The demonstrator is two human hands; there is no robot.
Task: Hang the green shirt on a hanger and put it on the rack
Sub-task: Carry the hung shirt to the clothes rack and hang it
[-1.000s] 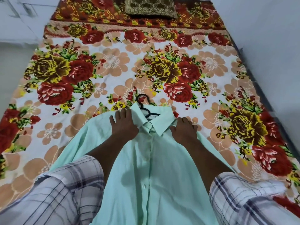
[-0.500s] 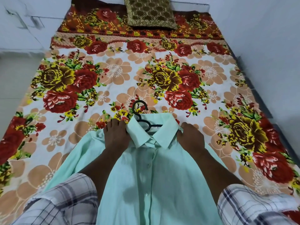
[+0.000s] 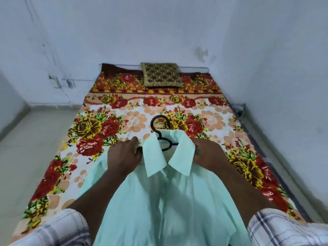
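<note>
the green shirt sits on the black hanger, held above the flowered bed cover. the left hand grips the shoulder just left of the collar, and the right hand grips just right of it, probably with the hanger arms inside the cloth. keep both shoulders level so the shirt does not slip. i can read 0 labels or writing.
</note>
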